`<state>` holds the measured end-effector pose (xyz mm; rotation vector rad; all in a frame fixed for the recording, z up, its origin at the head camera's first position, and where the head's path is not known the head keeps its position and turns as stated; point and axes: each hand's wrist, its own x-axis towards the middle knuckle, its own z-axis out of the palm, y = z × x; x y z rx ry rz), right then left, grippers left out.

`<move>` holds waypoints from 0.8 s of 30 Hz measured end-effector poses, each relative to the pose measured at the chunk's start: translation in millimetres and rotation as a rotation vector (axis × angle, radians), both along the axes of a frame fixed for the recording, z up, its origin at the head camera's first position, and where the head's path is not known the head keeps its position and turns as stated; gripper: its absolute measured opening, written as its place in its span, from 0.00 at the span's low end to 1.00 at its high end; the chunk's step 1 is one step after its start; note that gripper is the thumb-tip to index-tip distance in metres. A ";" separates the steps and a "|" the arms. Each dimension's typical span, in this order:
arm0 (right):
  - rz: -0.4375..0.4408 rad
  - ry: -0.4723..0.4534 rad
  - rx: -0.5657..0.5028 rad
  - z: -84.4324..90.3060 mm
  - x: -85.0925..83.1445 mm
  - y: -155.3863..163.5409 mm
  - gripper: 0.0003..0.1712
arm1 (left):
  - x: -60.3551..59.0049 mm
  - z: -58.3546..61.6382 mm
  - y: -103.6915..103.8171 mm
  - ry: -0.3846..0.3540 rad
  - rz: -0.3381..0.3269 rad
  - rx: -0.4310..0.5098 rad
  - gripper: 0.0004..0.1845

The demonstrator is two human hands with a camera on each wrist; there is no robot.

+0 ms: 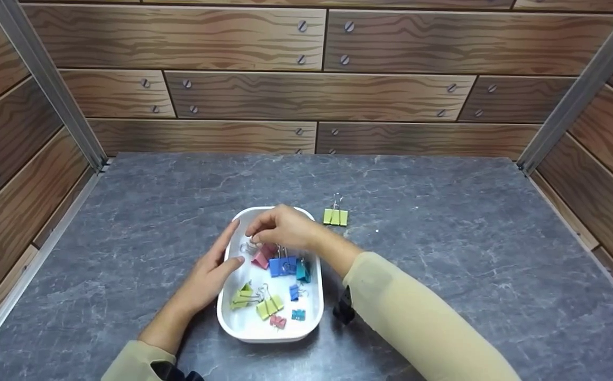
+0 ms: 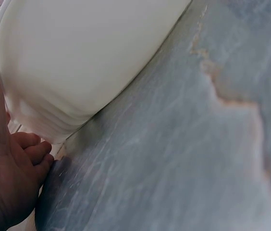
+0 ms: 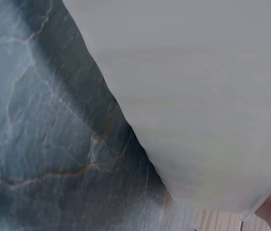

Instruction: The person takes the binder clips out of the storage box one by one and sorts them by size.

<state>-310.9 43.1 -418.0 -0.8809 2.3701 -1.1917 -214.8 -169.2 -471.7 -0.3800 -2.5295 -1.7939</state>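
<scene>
Three views: head first, then each wrist.
Head, tray: a white tray (image 1: pixel 243 323) sits on the grey bench (image 1: pixel 444 264), nearer the front edge than the back, a little left of centre.
Head, clips: coloured binder clips lie inside it, among them a blue clip (image 1: pixel 282 266), a teal one (image 1: pixel 302 270) and a yellow-green pair (image 1: pixel 256 301).
Head, right hand: the right hand (image 1: pixel 284 227) hangs over the far end of the tray, its fingertips curled down and pinching the wire handles of a pink clip (image 1: pixel 260 257).
Head, left hand: the left hand (image 1: pixel 212 272) lies flat against the tray's left wall, fingers straight, thumb on the rim.
Head, stray clip: a lone yellow-green clip (image 1: pixel 335 216) stands on the bench just beyond the tray's far right corner.
Left wrist: only the tray's white outer wall (image 2: pixel 78 62), the bench (image 2: pixel 183 159) and the palm with loosely bent smaller fingers (image 2: pixel 30 147); none of the clips show.
Right wrist: the tray's pale underside wall (image 3: pixel 198 96) above the veined bench (image 3: pixel 39 144); the fingers and the clip are hidden, so the grasp shows only from the head.
</scene>
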 end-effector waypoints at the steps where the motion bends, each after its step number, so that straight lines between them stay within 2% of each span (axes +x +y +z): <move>1: 0.000 -0.005 -0.005 -0.1 0.1 0.1 0.09 | -0.1 -0.1 0.1 -0.001 0.000 0.001 0.40; 10: 0.007 0.001 -0.047 1.3 0.0 0.6 0.07 | -1.4 -2.1 -0.7 -0.010 0.013 -0.029 0.40; 24: -0.010 0.014 -0.132 8.1 1.0 3.6 0.10 | -2.3 -4.2 -1.7 -0.019 -0.006 -0.013 0.40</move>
